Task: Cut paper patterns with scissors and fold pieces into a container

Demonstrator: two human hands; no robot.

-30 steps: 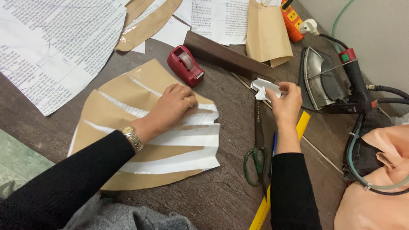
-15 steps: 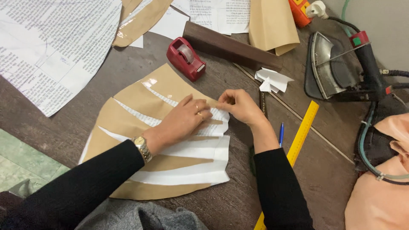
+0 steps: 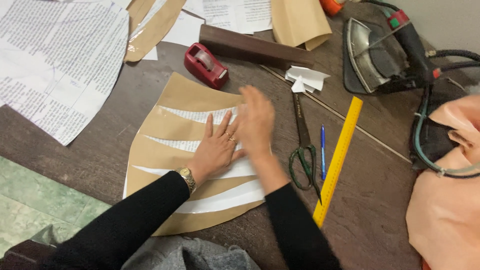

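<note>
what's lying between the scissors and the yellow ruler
A blue pen lies on the wooden table between the green-handled scissors and the yellow ruler, roughly parallel to both. The head view shows it.

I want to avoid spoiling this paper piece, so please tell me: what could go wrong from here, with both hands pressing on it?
The right hand is blurred with motion over the brown paper pattern, so it might shift or crease a white strip beside the flat left hand. The scissors lie close to the right forearm, which could possibly knock them or the blue pen.
</note>
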